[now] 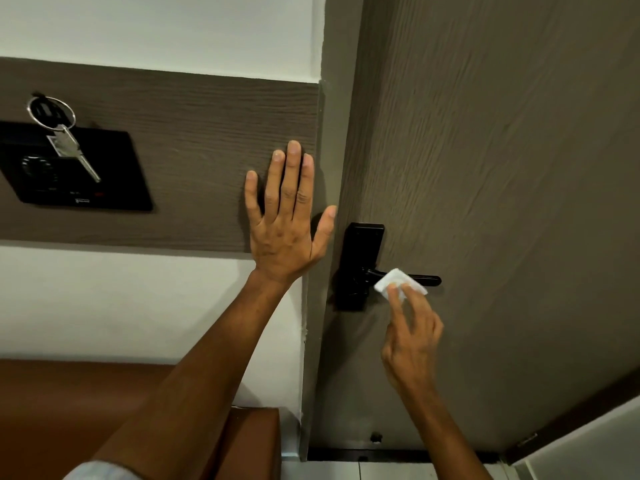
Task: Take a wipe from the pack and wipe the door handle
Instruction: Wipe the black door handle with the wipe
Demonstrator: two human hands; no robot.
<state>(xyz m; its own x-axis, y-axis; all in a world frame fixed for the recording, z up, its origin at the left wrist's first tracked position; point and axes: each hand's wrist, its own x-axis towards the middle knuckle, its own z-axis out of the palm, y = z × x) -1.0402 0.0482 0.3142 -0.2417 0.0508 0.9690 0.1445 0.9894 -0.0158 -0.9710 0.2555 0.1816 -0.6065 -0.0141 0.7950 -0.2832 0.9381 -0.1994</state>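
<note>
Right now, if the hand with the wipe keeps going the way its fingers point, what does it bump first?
Probably the black door handle: the right hand already holds the white wipe against its lever, though depth is hard to judge.

Counted: 2 hands, left hand [286, 237] & right hand [412, 341]; 1 white wipe [398, 283]; 1 black door handle [424, 280] w/ 1 backplate [360, 251]; 1 door [502, 168]; 1 key [74, 150] on 1 ring [52, 112]; 1 black wall panel [114, 174].
</note>
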